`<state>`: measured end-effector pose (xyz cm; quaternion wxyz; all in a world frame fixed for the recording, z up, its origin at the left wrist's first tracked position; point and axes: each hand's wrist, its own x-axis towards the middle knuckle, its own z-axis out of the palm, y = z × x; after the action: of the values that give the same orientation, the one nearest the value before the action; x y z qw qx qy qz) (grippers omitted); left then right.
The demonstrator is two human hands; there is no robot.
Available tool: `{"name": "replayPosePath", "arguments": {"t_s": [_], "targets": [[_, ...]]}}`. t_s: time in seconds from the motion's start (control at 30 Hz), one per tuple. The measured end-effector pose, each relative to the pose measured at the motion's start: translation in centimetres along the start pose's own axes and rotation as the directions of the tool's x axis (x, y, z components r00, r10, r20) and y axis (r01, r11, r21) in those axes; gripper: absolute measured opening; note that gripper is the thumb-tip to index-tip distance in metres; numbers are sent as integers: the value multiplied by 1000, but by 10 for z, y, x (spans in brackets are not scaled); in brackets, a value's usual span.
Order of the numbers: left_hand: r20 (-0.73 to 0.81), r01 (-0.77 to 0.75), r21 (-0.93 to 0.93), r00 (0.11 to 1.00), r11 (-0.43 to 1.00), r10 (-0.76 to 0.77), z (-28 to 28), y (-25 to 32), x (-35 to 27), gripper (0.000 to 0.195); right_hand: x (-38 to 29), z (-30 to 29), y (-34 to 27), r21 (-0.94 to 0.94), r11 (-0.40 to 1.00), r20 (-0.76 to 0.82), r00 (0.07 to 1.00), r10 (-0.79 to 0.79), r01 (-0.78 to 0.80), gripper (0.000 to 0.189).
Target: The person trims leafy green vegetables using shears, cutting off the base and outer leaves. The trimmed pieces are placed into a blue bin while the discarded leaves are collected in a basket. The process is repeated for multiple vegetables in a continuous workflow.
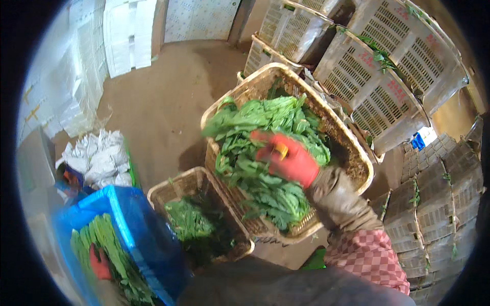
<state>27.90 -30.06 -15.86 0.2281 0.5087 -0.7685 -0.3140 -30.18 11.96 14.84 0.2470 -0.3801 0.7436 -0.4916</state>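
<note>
My right hand [293, 158], in a red glove with a yellow band on it, is over the large crate [365, 172], closed on a bunch of leafy greens [273, 197]. Motion blurs the hand, and some of its fingers are lost among the leaves. More leafy greens [275, 111] lie heaped beyond it in that crate. At the lower left, my left hand [100, 264], also red-gloved, rests on long-stalked greens [105, 233] inside a blue plastic bin [120, 218]. Whether its fingers grip the stalks is unclear.
A smaller crate [203, 174] with some greens [189, 220] stands between the bin and large crate. Stacked slatted crates [356, 72] rise at the upper right. White bags [101, 160] lie left, below wrapped white boxes [130, 38]. Brown floor [153, 99] shows between.
</note>
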Motion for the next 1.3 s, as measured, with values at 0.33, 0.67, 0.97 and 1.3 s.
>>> {"name": "replayPosePath", "arguments": {"t_s": [0.33,0.67,0.97,1.3], "targets": [[249,-616,-94,746,782,618,127,438,-7,59,194,-218,191,56,938,-372,864,338,-343,59],[-28,-591,-694,593,411,805,236,625,-29,115,51,-142,-22,-788,416,-82,591,-802,454,61],[548,46,-798,470,601,692,149,516,-59,71,-49,-3,-13,59,816,-190,809,-556,575,48],[785,644,-618,466,452,409,159,346,-186,73,-102,72,5,-718,683,138,989,-50,135,48]]}}
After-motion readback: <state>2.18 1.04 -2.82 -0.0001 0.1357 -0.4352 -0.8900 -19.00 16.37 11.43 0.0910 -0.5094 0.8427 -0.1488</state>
